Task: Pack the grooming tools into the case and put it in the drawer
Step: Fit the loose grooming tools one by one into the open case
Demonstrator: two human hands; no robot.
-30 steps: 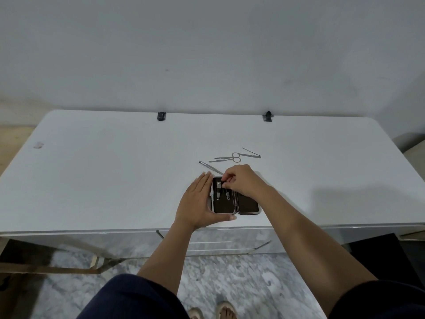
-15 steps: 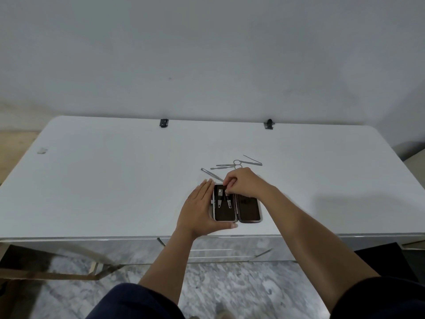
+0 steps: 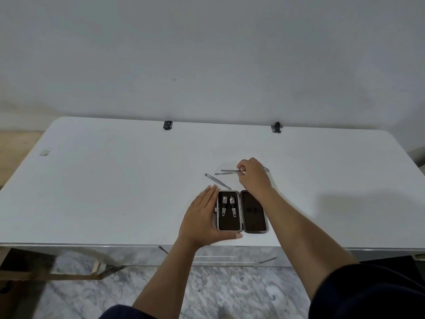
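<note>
Case (image 3: 242,211): laid open flat on the worktop (image 3: 115,192), near its front edge; two dark-lined halves are seen side by side, hinged down the middle
Left half: two clippers (image 3: 229,206) are held in it, side by side, narrow ends toward the front; the lining below them is bare
Right half: nothing is seen in it; its far right corner is crossed by the right forearm
Left hand (image 3: 202,221): spread open and laid flat against the left side of the case, fingers pointing to the wall, thumb curled along the front edge of the case
Right hand (image 3: 254,178): reached beyond the case, fingertips pinched together at the loose tools; whether a tool is actually gripped cannot be told
Loose tools: tweezers (image 3: 218,181) are lying slantwise just beyond the far left corner of the case; two thin tools (image 3: 227,172) are lying beyond them, their right ends hidden under the right hand; a thin tip (image 3: 266,168) is seen sticking out to the right of the hand
Edges: only a narrow strip of worktop is left between the case and the front edge; two dark clips (image 3: 167,125) are fixed at the back edge by the wall
Open room: wide bare worktop is left on both sides of the case
</note>
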